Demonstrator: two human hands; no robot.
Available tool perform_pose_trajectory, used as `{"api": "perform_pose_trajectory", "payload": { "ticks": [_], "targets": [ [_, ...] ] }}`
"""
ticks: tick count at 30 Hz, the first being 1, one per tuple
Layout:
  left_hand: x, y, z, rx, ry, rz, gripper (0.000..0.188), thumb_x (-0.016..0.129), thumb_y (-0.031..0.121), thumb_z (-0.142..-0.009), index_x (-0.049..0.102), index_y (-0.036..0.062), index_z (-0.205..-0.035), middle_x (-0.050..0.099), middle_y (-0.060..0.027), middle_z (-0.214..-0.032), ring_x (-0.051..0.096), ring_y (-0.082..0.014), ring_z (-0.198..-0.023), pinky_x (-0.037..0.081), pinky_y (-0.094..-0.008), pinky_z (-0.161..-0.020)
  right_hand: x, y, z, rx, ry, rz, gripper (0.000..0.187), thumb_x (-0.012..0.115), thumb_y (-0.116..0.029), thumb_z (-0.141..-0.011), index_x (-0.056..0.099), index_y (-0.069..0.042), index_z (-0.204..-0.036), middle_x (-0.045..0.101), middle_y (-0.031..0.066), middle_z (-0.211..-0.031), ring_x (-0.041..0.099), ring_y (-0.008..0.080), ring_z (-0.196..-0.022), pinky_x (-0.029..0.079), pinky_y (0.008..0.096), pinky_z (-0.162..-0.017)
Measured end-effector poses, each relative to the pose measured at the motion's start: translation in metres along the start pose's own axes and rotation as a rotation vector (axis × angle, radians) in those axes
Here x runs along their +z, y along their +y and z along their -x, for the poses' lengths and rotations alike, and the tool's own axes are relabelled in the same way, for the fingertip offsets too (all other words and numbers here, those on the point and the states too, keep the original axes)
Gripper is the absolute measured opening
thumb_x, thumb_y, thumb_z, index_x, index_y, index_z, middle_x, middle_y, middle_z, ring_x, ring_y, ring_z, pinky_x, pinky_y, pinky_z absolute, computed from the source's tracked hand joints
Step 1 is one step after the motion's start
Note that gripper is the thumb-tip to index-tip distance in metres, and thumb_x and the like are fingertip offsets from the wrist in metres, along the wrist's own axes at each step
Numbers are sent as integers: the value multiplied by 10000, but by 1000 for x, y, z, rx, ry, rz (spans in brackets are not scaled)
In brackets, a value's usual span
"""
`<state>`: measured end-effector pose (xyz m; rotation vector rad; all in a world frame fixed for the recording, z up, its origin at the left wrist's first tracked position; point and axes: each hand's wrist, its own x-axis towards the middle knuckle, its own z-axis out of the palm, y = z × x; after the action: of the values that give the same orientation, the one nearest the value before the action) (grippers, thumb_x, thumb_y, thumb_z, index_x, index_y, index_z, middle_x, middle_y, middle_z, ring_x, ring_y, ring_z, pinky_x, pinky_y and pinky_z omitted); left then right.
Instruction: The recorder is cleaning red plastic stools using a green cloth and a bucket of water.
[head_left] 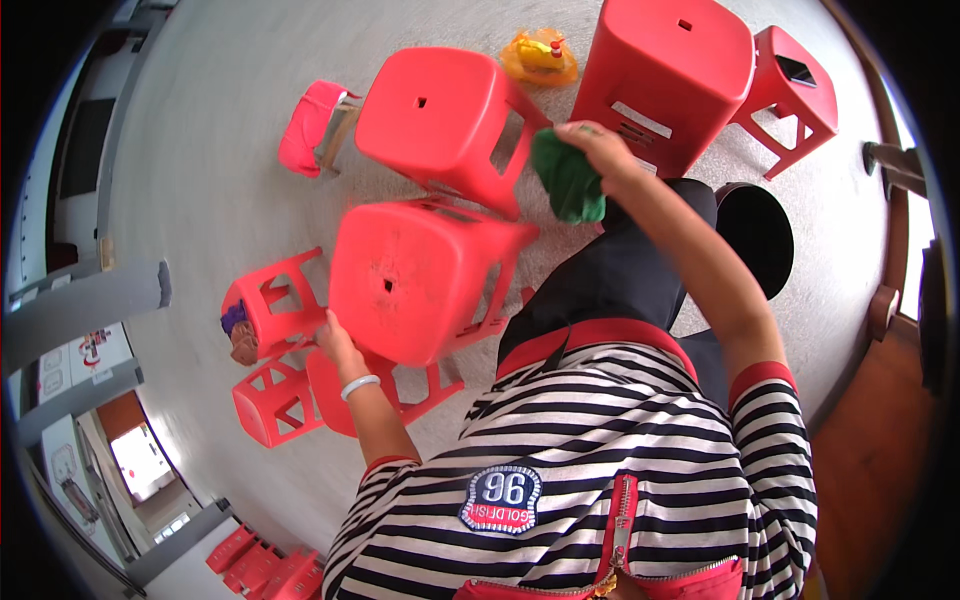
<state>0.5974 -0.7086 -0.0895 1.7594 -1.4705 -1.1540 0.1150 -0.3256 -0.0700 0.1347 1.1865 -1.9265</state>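
Note:
My right hand [607,160] is closed round a bunched green cloth [568,178], held in the air to the right of the stools. To the left, my left hand [341,347], with a pale bangle at its wrist, grips the edge of a red plastic stool [400,285]. That stool is tilted, its seat facing me, with dark smudges around the square hole. Just beyond it stands another red stool [428,110]. Below the gripped one, part of a further red stool [335,392] shows; the rest of it is hidden.
Smaller red stools lie at left, one with purple and brown cloths [238,330]. A pink cloth [312,125] covers a small wooden-legged stool. Far off are a yellow bag [540,58], a tall red stool [670,50] and a stool bearing a phone [797,70]. A black bucket [755,240] stands right.

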Motion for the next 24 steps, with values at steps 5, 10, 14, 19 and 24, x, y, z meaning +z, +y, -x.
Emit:
{"api": "perform_pose_trajectory", "payload": {
  "ticks": [5,10,14,19,24],
  "targets": [
    [173,165,8,527,-220,-210,515,722,406,-926,648,-68,-1115,664,-106,-1047,586,-178,-899,490,-351,-807,-19,53,-29,90,143,-72,334,813,-214,-823,650,-81,-1082,705,90,-994,705,239,-901,590,396,-784],
    [299,223,-80,567,-537,-296,626,660,494,-949,607,-71,-1216,665,-132,-1155,616,-211,-1032,472,-341,-924,11,70,-46,188,93,-127,350,797,-193,-808,639,-80,-1099,697,99,-1013,698,251,-924,583,426,-830],
    [386,233,-98,469,-714,-413,664,530,513,-1011,542,-64,-1341,625,-153,-1288,597,-231,-1171,462,-355,-998,9,54,-59,254,110,-172,314,744,-176,-823,647,-87,-1107,682,117,-1058,692,279,-952,577,444,-843],
    [401,247,-125,337,-946,-237,675,393,534,-1051,494,-22,-1421,562,-143,-1406,564,-234,-1272,448,-353,-1062,47,50,-82,286,39,-230,269,689,-158,-833,652,-94,-1092,679,117,-996,689,290,-894,575,462,-832],
    [429,250,-52,9,-910,-150,684,370,568,-1045,462,36,-1465,510,-128,-1461,543,-257,-1293,464,-374,-1055,34,59,-113,308,23,-263,152,658,-160,-801,684,-59,-911,707,132,-845,708,302,-754,585,446,-753]
  ]
}}
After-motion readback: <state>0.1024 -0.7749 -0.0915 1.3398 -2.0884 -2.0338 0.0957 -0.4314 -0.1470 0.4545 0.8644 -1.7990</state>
